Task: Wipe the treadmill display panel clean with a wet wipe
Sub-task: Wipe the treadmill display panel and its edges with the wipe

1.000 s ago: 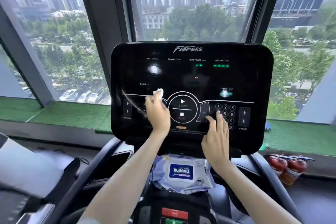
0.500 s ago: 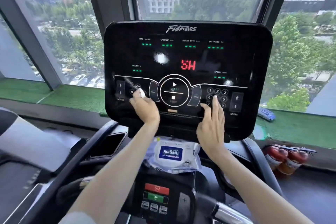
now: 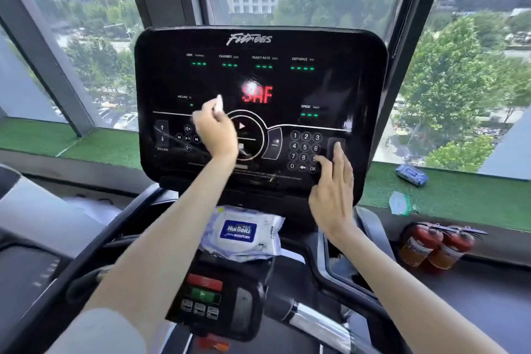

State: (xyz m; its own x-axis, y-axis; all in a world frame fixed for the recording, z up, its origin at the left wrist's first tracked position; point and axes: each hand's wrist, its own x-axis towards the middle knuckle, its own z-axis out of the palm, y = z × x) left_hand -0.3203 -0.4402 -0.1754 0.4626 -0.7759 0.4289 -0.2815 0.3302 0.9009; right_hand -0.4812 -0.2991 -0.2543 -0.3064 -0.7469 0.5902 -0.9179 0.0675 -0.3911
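The black glossy treadmill display panel point(image 3: 330, 89) stands straight ahead, showing red letters and green dashes. My left hand point(image 3: 214, 131) grips a bunched white wet wipe point(image 3: 219, 103) and holds it against the panel just left of the round start/stop dial. My right hand point(image 3: 333, 190) lies flat on the panel's lower right, straight fingers reaching over the number keypad point(image 3: 304, 149) and the speed button. A white and blue wet wipe pack point(image 3: 244, 234) rests on the ledge under the panel.
Red and green buttons point(image 3: 204, 289) sit on the lower console. Black handrails run down both sides. On the green sill at the right lie a blue wipe pack point(image 3: 411, 175) and a crumpled wrapper point(image 3: 398, 203). Two red fire extinguishers point(image 3: 434, 247) lie below the sill.
My left hand with the wipe swept down-left over the media buttons, then back up-right beside the dial. My right hand slid right, from the keypad towards the speed button. The display's red letters changed.
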